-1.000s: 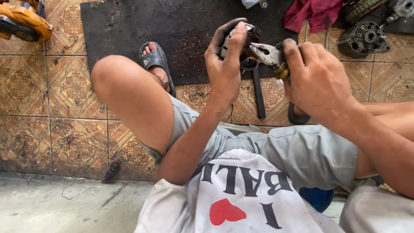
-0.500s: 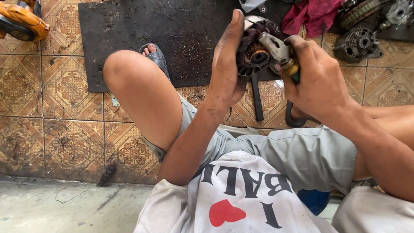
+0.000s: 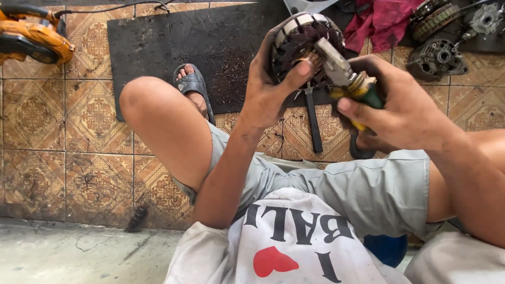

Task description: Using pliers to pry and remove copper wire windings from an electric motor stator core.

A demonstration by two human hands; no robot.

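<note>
My left hand (image 3: 271,87) grips a round motor stator (image 3: 305,42) with dark copper windings and a pale metal rim, held up in front of me. My right hand (image 3: 400,108) holds pliers (image 3: 344,73) with green and yellow handles; their metal jaws reach into the windings. Both hands are raised above my lap, close together.
I sit on a patterned tile floor with my left knee (image 3: 152,110) raised and a grey sandal (image 3: 194,84) on a black rubber mat (image 3: 173,42). A dark hand tool (image 3: 314,123) lies on the tiles. An orange power tool (image 3: 31,37) sits far left; a red rag (image 3: 381,21) and motor parts (image 3: 439,50) lie at the back right.
Both hands have lifted the stator and pliers higher and closer to the camera. The stator has turned so its windings face me more. My left knee has shifted right.
</note>
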